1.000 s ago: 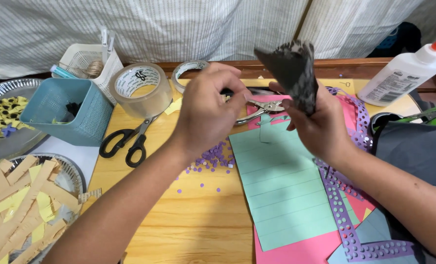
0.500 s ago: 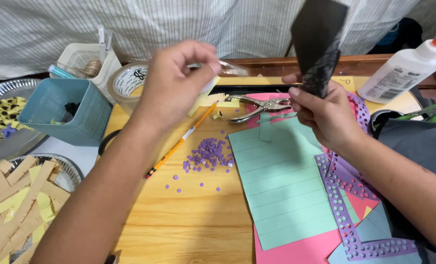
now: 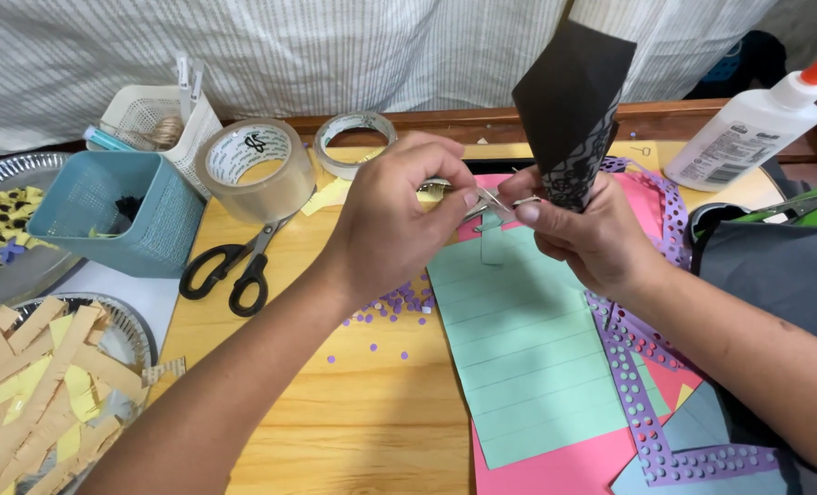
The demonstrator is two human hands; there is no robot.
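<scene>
My right hand (image 3: 592,234) holds a folded black paper (image 3: 569,101) upright by its lower end, which has a punched lace pattern. My left hand (image 3: 399,220) is right beside it and pinches a small thin pale strip (image 3: 493,200), whose tip touches my right thumb at the base of the black paper. Both hands hover over a ruled green sheet (image 3: 528,348) lying on a pink sheet (image 3: 555,467). I cannot tell what the strip is made of.
On the wooden table are black-handled scissors (image 3: 234,266), a clear tape roll (image 3: 257,170), a smaller tape roll (image 3: 353,142), a teal basket (image 3: 110,211), a white basket (image 3: 156,119), a glue bottle (image 3: 757,124), purple punched strips (image 3: 642,403), scattered purple dots (image 3: 399,302) and a foil plate (image 3: 133,330) of paper strips.
My left hand reached out toward the tape rolls and came back to my right hand, now pinching a small strip. My right hand lifted the black paper upright.
</scene>
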